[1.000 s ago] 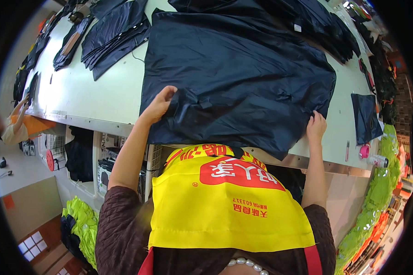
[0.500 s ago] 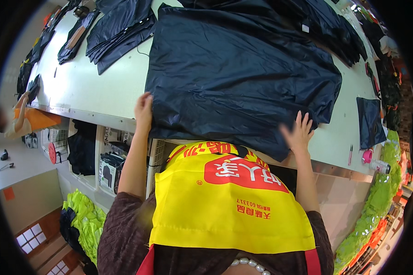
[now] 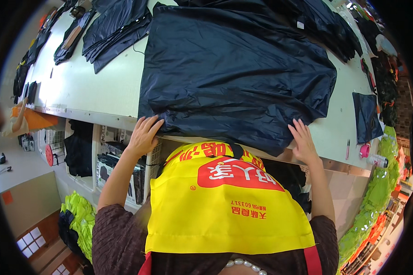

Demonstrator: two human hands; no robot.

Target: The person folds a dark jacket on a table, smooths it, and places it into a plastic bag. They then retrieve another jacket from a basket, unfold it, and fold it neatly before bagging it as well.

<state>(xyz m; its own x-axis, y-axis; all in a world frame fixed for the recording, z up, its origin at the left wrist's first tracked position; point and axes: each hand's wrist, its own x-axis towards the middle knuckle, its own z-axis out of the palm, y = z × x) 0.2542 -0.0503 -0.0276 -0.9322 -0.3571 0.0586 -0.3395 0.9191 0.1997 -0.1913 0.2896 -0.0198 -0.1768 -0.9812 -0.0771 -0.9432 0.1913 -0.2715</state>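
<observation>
A wide piece of shiny dark navy fabric (image 3: 234, 78) lies wrinkled across the table in front of me, its near edge reaching the table's front. I cannot tell which garment it is. At its near left corner, my left hand (image 3: 144, 136) rests with fingers spread over the edge. My right hand (image 3: 304, 143) is at the near right corner, fingers stretched out against the cloth. Neither hand is closed round the fabric. Below the table edge hangs the yellow apron (image 3: 229, 215) I wear.
The pale table (image 3: 92, 87) carries a dark folded stack (image 3: 117, 39) at the far left and a dark folded piece (image 3: 367, 117) at the right. Near it are a pen (image 3: 347, 149), a pink ring-shaped item (image 3: 364, 150) and a clear bottle (image 3: 377, 160). Another person (image 3: 16, 121) works far left.
My left hand has come down along the fabric's left edge to its near corner. My right hand has shifted slightly down to the fabric's right edge.
</observation>
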